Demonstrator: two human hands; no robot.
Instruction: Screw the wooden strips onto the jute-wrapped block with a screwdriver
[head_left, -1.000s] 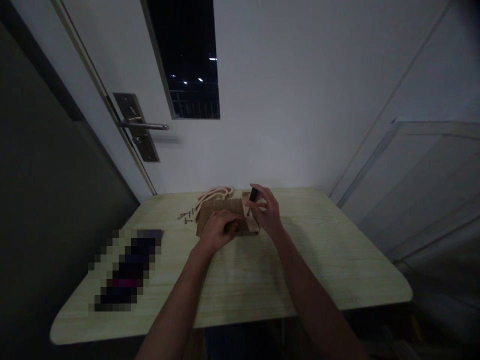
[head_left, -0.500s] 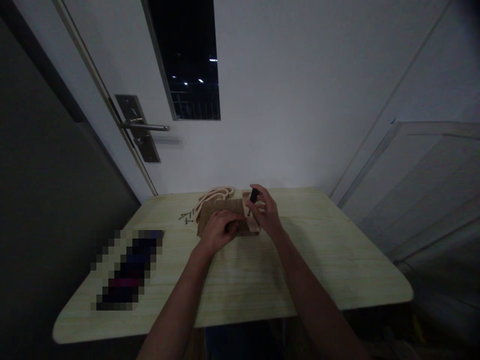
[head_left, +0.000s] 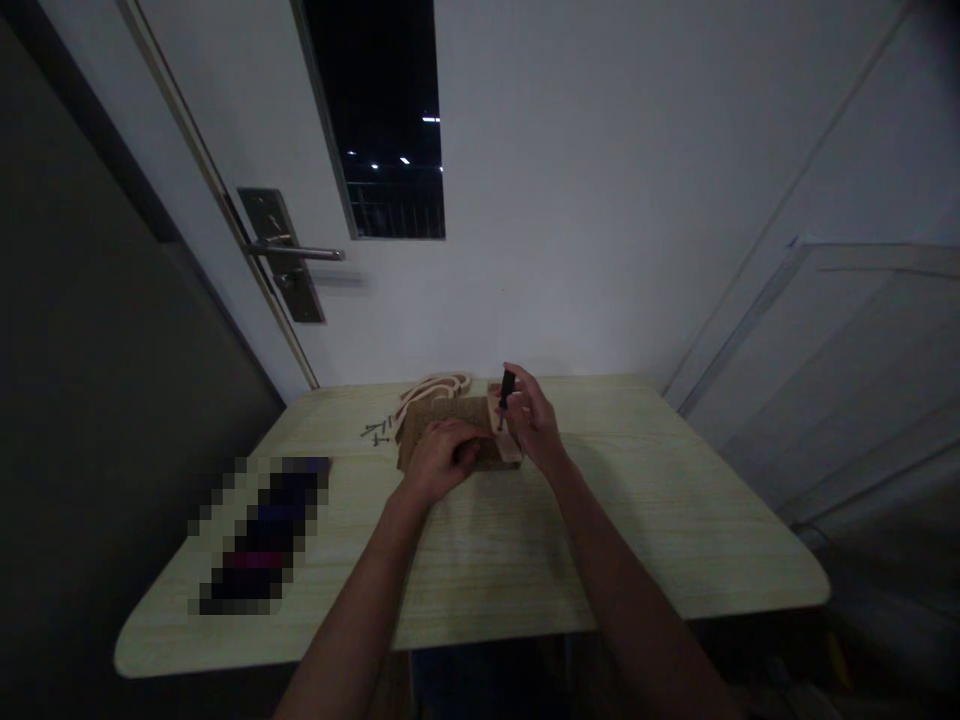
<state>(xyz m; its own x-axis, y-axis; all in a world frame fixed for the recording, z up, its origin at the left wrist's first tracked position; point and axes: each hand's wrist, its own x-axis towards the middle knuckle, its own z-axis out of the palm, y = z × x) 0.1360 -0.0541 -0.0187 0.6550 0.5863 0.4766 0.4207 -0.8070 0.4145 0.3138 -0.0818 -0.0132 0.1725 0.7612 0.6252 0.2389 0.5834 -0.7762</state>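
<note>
On the pale counter [head_left: 525,540], a blurred-out patch [head_left: 259,535] hid something at the near left. Farther away, the left hand [head_left: 442,458] lay flat and open on a wooden board [head_left: 457,432], pressing it down. The right hand [head_left: 531,420] gripped a small dark screwdriver [head_left: 507,388] upright at the board's right edge; its tip was hard to see. Loose screws [head_left: 377,431] lay just left of the board, and curved wooden pieces [head_left: 435,385] behind it.

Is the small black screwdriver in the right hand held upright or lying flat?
Upright. The screwdriver stands nearly vertical in the right hand, its black handle on top and its tip down on the wooden board.
</note>
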